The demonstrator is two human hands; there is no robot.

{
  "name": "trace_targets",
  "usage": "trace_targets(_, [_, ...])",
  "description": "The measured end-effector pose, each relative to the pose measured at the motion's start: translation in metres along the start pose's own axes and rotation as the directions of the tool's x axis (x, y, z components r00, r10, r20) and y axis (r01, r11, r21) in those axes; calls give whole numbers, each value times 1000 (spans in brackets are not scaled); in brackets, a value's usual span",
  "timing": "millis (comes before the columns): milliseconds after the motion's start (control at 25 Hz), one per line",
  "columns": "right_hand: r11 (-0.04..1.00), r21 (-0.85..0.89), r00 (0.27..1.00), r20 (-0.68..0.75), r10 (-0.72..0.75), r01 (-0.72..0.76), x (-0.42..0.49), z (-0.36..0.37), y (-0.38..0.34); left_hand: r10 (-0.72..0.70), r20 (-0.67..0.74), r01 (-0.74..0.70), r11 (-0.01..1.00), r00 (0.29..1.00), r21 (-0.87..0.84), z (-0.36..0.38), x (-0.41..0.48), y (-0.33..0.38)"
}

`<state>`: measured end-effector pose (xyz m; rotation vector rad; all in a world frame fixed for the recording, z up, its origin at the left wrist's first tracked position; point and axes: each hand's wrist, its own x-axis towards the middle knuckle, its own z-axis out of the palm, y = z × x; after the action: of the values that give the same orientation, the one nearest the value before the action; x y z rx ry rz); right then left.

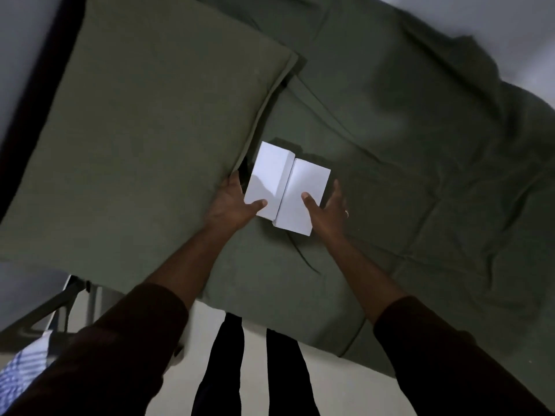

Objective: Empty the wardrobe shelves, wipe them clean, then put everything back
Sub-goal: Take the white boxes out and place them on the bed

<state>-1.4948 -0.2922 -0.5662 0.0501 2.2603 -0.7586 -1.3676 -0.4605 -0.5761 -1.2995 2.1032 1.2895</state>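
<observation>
Two plain white boxes lie side by side over the green bed sheet [405, 151], just right of the pillow's edge. The left white box [268, 175] is held by my left hand [232, 202], thumb on its top near corner and fingers down its left side. My right hand [326, 211] holds the right white box [303, 196], thumb on top and fingers along its right side; a ring shows on one finger. Whether the boxes rest on the sheet or hover just above it I cannot tell. Both forearms wear dark brown sleeves.
A large green pillow [144, 139] fills the left of the bed. A dark bed frame edge [33, 94] runs up the far left. Below the mattress lie pale floor [345, 382], my dark trouser legs, and a blue-striped cloth [22, 370] on a metal rack at bottom left.
</observation>
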Motion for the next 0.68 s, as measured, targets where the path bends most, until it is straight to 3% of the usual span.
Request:
trace_targets(160, [984, -60, 986, 40, -165, 167, -54, -22, -21, 11, -76, -13, 999, 997, -34, -14, -77, 14])
trace_targets(320, [874, -161, 883, 192, -428, 458, -124, -26, -29, -48, -61, 40, 992, 997, -123, -25, -164, 17])
trace_targets(480, [819, -170, 801, 388, -456, 548, -190, -30, -33, -156, -87, 127, 953, 984, -275, -36, -251, -6])
trace_targets(680, [712, -139, 626, 610, -486, 688, -273, -15, -44, -308, -272, 158, 874, 911, -460, -48, -360, -55])
